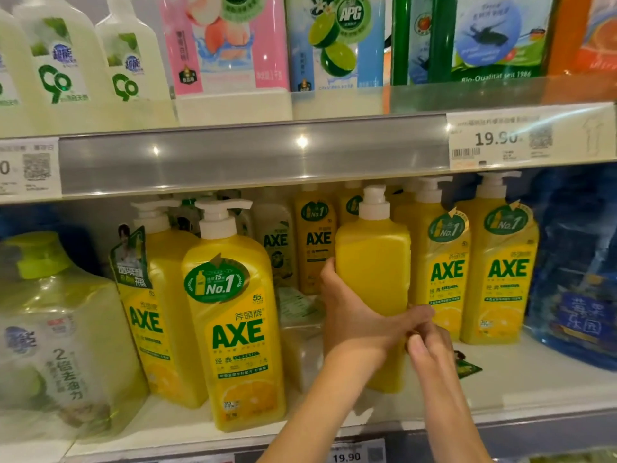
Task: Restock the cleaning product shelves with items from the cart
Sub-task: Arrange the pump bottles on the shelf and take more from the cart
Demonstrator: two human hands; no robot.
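Yellow is the colour nearly everywhere in the head view. A person holds a yellow bottle [374,262] with a white pump top, a little way from the middle of the picture toward three o'clock. Its plain back faces the camera, so no label shows on it. The left hand [350,312] wraps round its side at nine o'clock in a full grip. The right hand [430,342] curls its fingers on the low corner at five o'clock in a small, tight grip. The bottle is low over the white shelf [500,379]. Whether it touches the shelf cannot be told, since the arms hide most of its bottom.

The job looks partly done. Two AXE bottles [477,272] stand in a neat pair at three o'clock of the held one. More stand behind it at eleven o'clock. A front AXE bottle [233,322] stands at nine o'clock. There is a gap in between, and the held bottle seems meant for it. It will likely need a turn so its label faces out. The cart is not in view, so how much is left cannot be told.

Words to read: "AXE", "No.1" and "CLASSIC" on the yellow labels. A price tag [497,138] at one o'clock says "19.90". A lower tag [347,457] at six o'clock says the same. Up top, a lime pack [334,41] says "APG", and a green pack [494,38] says "Bio-Qualitat seit 1986".
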